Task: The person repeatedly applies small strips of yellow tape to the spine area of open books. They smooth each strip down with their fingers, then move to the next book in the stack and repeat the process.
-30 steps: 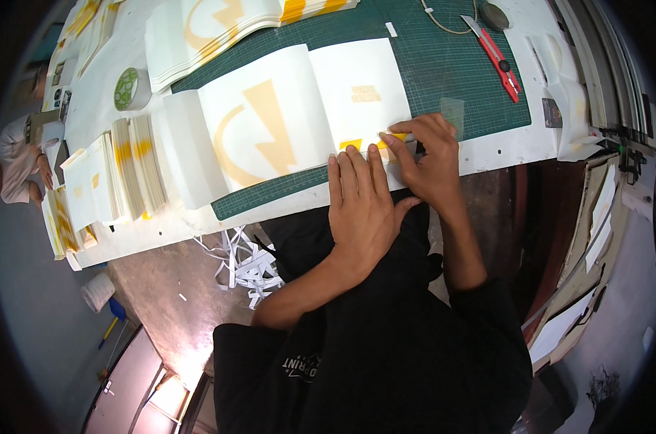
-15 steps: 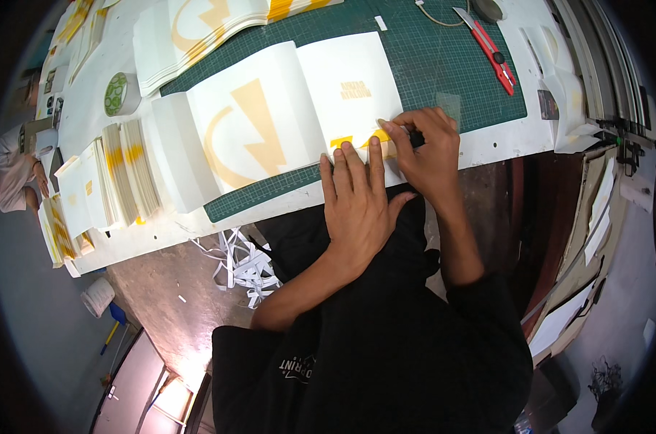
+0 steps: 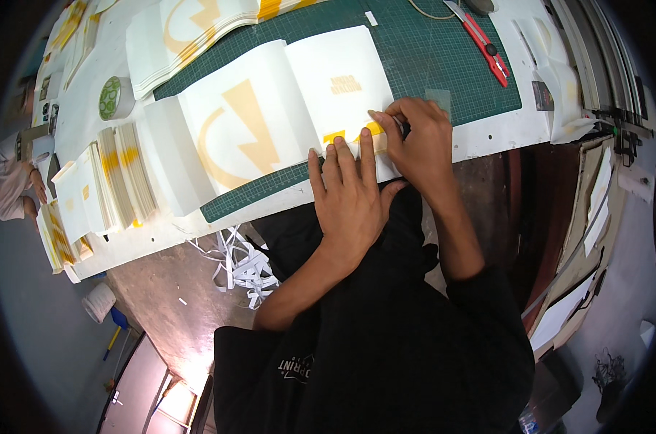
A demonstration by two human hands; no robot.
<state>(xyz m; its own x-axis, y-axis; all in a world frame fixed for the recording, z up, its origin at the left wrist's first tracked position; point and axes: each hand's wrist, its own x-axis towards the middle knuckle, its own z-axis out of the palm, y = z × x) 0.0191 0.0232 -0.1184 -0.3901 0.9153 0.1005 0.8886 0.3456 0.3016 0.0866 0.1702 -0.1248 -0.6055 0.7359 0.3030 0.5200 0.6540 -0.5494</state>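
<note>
A long white sheet (image 3: 234, 108) with pale orange print lies creased into panels across a green cutting mat (image 3: 444, 54) and the table's front edge. Along the near edge of its right panel runs a yellow printed strip (image 3: 333, 137), which looks folded up. My left hand (image 3: 348, 206) lies flat there, fingers stretched out and fingertips on the strip. At the right end of that edge my right hand (image 3: 422, 141) is closed, with thumb and curled fingers pinching the sheet's corner. The exact grip is partly hidden by the fingers.
A red cutter knife (image 3: 487, 50) lies at the mat's far right. Stacked printed sheets (image 3: 146, 54) are at the back left, near a tape roll (image 3: 116, 98). Folded bundles (image 3: 130, 170) stand at the left. Paper strips (image 3: 243, 267) litter the floor. Another person (image 3: 17, 173) is at far left.
The whole view has shifted slightly, so table and sheet sit a little further left and up. Both hands keep nearly the same places on the folded edge.
</note>
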